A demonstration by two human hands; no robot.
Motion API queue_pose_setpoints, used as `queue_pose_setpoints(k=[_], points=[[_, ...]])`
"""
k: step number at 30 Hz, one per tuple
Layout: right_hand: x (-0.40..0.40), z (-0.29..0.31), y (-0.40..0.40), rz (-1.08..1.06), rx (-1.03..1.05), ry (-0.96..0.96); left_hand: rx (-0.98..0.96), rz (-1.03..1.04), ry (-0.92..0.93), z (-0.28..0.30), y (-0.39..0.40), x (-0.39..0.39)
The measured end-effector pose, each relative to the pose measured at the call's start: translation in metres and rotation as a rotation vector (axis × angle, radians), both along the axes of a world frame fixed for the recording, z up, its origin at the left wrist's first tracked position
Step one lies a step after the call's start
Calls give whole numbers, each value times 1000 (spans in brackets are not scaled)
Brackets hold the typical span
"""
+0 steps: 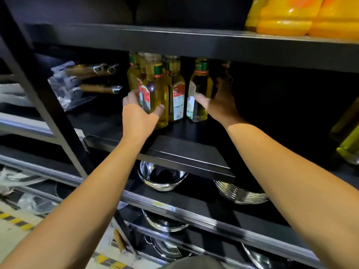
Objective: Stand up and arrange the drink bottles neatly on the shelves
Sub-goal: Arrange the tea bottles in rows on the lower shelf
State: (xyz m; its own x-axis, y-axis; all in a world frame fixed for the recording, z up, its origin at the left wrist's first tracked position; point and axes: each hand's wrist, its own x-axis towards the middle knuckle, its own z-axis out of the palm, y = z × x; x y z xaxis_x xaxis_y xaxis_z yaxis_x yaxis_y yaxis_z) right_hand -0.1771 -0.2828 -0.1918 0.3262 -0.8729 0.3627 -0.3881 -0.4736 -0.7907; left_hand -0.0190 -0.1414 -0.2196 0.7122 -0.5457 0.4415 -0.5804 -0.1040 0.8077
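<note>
Several bottles of yellow oil stand in a tight cluster on the black middle shelf (186,152). My left hand (138,115) grips the front-left bottle (156,94), which has a red and white label, with fingers on its left side and thumb on its right. My right hand (220,102) holds the rightmost bottle (199,88), which has a green and white label; the thumb lies across its front and the fingers curl round its right side. A red-labelled bottle (177,98) stands between the two. A dark bottle neck (225,65) shows just above my right fingers.
Packaged tools with wooden handles (87,78) lie to the left on the same shelf. Yellow jugs (291,16) stand on the shelf above. More oil bottles (347,140) are at the right edge. Steel bowls (163,177) (240,193) sit on the lower shelves.
</note>
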Motion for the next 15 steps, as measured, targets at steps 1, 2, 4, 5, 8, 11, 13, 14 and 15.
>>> queue_pose_setpoints(k=[1, 2, 4, 5, 8, 11, 13, 14, 15], points=[[7, 1, -4, -14, -10, -3, 1, -28, -2, 1, -5, 5], [13, 3, -4, -28, -15, 4, 8, -49, -4, 2, -8, 10], [23, 5, -7, -47, -28, 49, 46, -66, -4, 3, -14, 20], [28, 3, -11, -60, -38, 79, 71, -64, 4, 4, -16, 25], [38, 5, -9, -93, -33, 103, 94, -102, 32, 2, -17, 33], [33, 8, 1, -78, -13, 122, 77, -161, 67, -2, -11, 34], [20, 6, 13, -37, 14, 74, 35, -182, 88, -6, -5, 27], [11, 4, 21, -28, 31, 54, 25, -181, 95, -7, -1, 19], [2, 3, 29, -24, 39, 38, 17, -175, 105, -8, 3, 10]])
